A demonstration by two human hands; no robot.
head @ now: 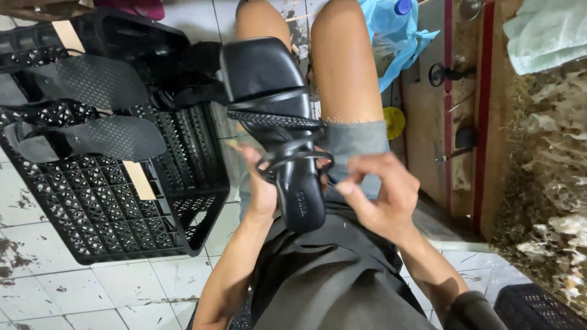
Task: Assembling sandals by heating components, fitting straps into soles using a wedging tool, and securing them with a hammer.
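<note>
Sandal (pixel 278 116), black, strappy, square-toed, is lying over the person's lap with its long axis running away from the body, toe end pointing up the frame toward the knees, heel end sitting closest to the torso. Left hand (pixel 260 183) is curling around the sandal's left edge near the heel half, fingers tucked under and behind the sole, so it is gripping the sandal and carrying its weight. Right hand (pixel 382 189) is sitting just beside the sandal's right edge, fingers bent and pinched together toward the thin straps (pixel 293 156); whether it is actually pinching a strap or only touching I cannot tell. Both hands are flanking the heel half, the left one closer in and in firm contact. Bare legs are extending under the sandal, grey shorts (pixel 354 143) showing at the right thigh. Further out on the left, a black plastic crate (pixel 110 208) is standing on the stained white tiled floor (pixel 79 293), with more black sandal soles (pixel 98 137) lying across its top. A blue plastic bag (pixel 397 36) is sitting past the right knee, and a wooden board (pixel 428 122) is leaning on the right.
</note>
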